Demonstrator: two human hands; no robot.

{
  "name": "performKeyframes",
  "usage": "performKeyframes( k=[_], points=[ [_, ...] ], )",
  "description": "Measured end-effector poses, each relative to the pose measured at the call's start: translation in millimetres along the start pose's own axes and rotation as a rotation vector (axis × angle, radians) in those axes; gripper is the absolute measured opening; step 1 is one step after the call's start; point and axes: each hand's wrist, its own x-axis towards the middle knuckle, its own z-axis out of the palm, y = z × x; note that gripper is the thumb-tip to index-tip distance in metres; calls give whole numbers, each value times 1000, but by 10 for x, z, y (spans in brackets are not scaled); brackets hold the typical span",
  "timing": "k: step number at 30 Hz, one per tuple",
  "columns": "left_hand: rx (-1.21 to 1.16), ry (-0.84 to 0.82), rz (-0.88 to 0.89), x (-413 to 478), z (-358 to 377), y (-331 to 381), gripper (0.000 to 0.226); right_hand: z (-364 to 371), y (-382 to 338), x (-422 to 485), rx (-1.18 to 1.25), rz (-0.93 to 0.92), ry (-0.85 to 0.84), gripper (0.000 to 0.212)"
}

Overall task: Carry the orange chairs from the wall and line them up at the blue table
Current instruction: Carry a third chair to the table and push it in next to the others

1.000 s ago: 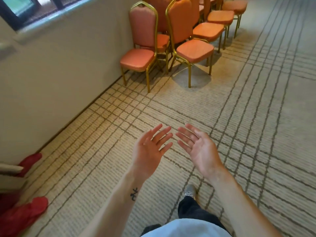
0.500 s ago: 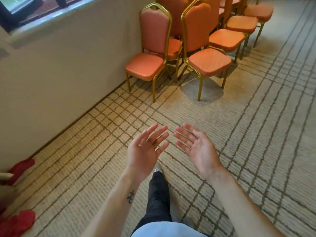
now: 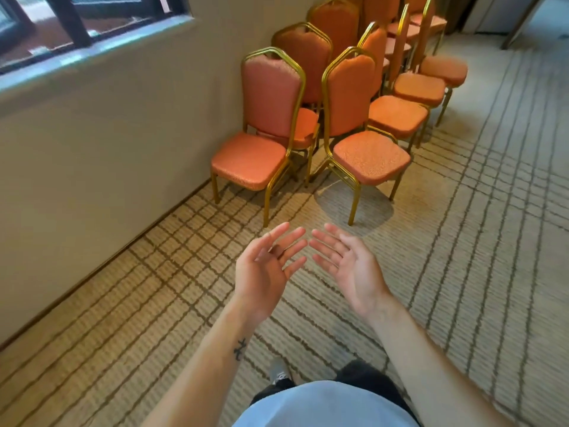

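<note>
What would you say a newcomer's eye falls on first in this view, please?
Probably the cluster of orange chairs with gold frames, packed in rows along the beige wall at upper centre. Next come the two bare hands held out in front, palms up and empty: the left hand and right hand hover over the lined carpet, short of the nearest chair.

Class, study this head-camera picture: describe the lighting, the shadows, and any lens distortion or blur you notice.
Head view: soft, even light, no glare; the nearest chair casts a faint shadow on the carpet beneath it; the wide lens curves the carpet's lines toward the right edge; the left hand and right hand look sharp, the window smeared.
</note>
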Motion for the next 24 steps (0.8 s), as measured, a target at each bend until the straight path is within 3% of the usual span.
performKeyframes(
  k=[11,24],
  points=[
    [-11,56,-14,1436,215,485,51,11,-512,1544,7,27,-21,40],
    [-1,157,72,3687,841,1344,50,-46,-1542,4131,39,83,-137,40]
  ],
)
